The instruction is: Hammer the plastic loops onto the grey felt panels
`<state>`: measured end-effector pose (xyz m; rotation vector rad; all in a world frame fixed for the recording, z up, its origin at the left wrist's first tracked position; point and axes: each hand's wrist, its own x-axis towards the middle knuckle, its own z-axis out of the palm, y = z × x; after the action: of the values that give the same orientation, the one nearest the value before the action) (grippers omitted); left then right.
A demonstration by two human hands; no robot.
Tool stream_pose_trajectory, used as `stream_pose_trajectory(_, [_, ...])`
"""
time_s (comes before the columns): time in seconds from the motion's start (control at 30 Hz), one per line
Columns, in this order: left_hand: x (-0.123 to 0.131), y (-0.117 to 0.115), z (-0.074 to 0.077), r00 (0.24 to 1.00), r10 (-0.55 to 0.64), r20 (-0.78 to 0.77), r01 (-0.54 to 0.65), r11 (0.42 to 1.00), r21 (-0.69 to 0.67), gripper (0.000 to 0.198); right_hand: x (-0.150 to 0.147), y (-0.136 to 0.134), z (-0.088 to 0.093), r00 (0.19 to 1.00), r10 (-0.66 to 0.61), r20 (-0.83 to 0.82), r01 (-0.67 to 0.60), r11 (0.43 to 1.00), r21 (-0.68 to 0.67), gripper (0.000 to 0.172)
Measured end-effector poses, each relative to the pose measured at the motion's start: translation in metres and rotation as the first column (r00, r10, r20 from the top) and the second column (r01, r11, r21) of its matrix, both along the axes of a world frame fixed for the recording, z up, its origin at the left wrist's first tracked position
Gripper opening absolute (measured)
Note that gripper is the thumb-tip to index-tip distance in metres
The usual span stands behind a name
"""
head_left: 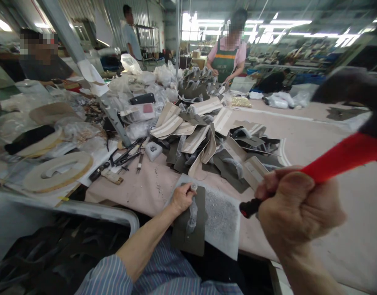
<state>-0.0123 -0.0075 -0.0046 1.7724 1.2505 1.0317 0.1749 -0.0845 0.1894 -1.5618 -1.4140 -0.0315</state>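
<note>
My left hand (182, 198) is closed in a pinch on a small metal punch (193, 187) that stands on a dark grey cut piece (191, 235). That piece lies on a pale speckled pad (222, 217) at the table's near edge. My right hand (294, 209) is raised close to the camera, fist wrapped round the red handle (342, 157) of a hammer. The hammer's dark head (351, 86) is up at the upper right, well above the punch.
A heap of grey and beige cut pieces (213, 143) lies beyond the pad. Scissors and small tools (129, 157) lie left of it, beside beige rings (57, 170). Plastic bags crowd the back left. Other people work at the far side and left.
</note>
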Motion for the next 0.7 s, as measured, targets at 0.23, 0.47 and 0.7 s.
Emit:
stream_pose_trajectory(0.23, [-0.001,-0.003,0.001,1.000,-0.003,0.014,0.003,1.000,-0.020,0.017,0.007,-0.022,-0.095,0.925,0.324,0.200,-0.057,0.636,-0.769,0.029])
stream_pose_trajectory(0.47, [0.001,0.003,-0.001,1.000,0.025,0.006,-0.025,1.000,-0.006,0.019,0.030,-0.027,-0.128,0.964,0.150,0.218,0.085,0.605,-0.792,0.033])
stream_pose_trajectory(0.7, [0.001,0.001,0.004,0.990,0.128,-0.066,-0.128,0.992,0.010,0.026,-0.023,-0.031,-0.091,0.965,0.248,0.086,-0.136,0.754,-0.643,0.037])
